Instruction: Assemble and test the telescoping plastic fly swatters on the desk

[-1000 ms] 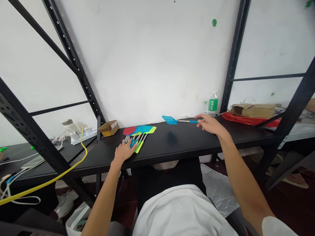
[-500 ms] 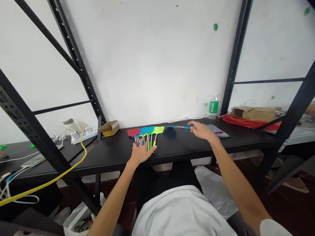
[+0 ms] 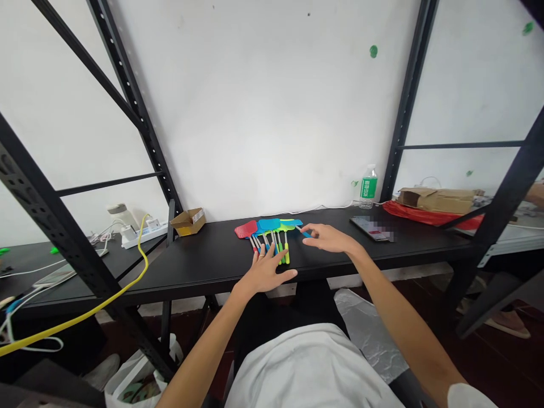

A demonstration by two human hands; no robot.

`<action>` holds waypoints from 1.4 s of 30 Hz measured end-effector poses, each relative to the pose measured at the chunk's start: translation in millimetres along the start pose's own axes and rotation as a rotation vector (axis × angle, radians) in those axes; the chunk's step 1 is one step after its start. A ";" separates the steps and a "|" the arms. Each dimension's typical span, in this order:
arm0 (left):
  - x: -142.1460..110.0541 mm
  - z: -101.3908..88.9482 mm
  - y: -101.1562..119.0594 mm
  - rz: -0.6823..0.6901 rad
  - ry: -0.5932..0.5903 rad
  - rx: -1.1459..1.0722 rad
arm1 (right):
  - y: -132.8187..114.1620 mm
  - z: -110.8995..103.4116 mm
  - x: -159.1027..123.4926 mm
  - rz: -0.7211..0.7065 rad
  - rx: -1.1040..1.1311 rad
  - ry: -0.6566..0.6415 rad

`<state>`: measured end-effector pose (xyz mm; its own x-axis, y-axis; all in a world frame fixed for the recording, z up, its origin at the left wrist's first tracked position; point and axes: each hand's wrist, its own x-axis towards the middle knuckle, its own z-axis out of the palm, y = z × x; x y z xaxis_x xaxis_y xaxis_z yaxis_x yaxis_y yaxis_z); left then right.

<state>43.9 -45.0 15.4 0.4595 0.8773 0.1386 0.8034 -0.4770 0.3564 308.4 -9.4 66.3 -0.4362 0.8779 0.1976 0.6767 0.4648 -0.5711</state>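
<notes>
Several plastic fly swatters lie side by side on the black shelf top (image 3: 204, 266), with a red one (image 3: 246, 229), a blue one (image 3: 269, 225) and a lime green one (image 3: 285, 226) in a fan. Their handles point toward me. My left hand (image 3: 267, 274) rests flat with its fingertips on the lower handles, not closed around them. A further blue fly swatter (image 3: 296, 223) lies across the right end of the group. The fingertips of my right hand (image 3: 328, 238) are at its blue handle end, with the fingers apart.
A phone with a blurred screen (image 3: 372, 228) lies to the right, behind it a water bottle (image 3: 368, 187). Further right are a red bag (image 3: 429, 214) and a cardboard package (image 3: 436, 200). A small cardboard box (image 3: 188, 221) stands left, near a power strip (image 3: 144, 235) and a yellow cable (image 3: 145, 249).
The separate blue swatter has slid left and now lies against the group. My right hand has moved left with it, and my left hand has moved right along the handles.
</notes>
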 end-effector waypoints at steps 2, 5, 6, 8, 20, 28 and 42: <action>-1.4 0.4 8.0 0.092 0.012 0.038 | -8.7 1.1 -1.7 -0.050 0.047 -0.010; -2.5 2.7 14.0 0.217 0.028 0.102 | -20.8 1.7 -5.0 -0.095 0.119 0.034; -2.2 4.4 13.3 0.239 0.037 0.124 | -23.9 1.6 -6.2 -0.098 0.143 0.051; -0.2 8.8 8.0 0.243 0.071 0.172 | -27.7 1.1 -8.1 -0.098 0.194 0.075; 13.1 2.9 -44.6 0.051 0.199 0.251 | -14.6 -20.8 -8.4 -0.161 0.673 0.600; 10.2 -18.9 -86.6 -0.112 0.183 0.293 | -22.0 -42.2 -29.1 -0.192 0.576 0.883; -5.8 -54.1 -24.2 0.086 0.236 -0.264 | -43.4 -35.0 -40.8 -0.250 0.605 0.871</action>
<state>1.3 -35.8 56.0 0.3968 0.8370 0.3767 0.6255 -0.5470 0.5564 317.6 -61.3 110.9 0.2100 0.6577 0.7234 0.1196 0.7171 -0.6866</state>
